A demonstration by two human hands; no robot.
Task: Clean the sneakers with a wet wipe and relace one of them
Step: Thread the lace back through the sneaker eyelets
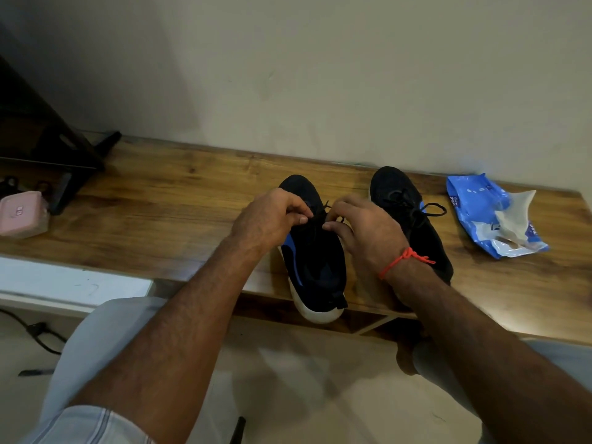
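The black lace [315, 216] runs between my two sets of fingertips, above the tongue of the left sneaker [312, 251]. My left hand [269, 219] pinches one strand between thumb and curled fingers. My right hand [362, 232] pinches the other strand just beside it; the thumb is extended below and the remaining fingers are curled. I judge the lace to be thin, limp and light: it needs a fingertip pinch near its end, not a full grip, and it will slip if slackened.

The sneaker beneath my fingers is black with a blue side panel and a white sole. Its heel overhangs the near edge of the wooden bench [160, 213]. I judge the upper soft and the sole stiff; the sole is the place to steady it.

The second sneaker [407, 216] stands just right of my right hand, laced. The wet-wipe pack [480, 213] lies further right, one wipe [512, 216] protruding.
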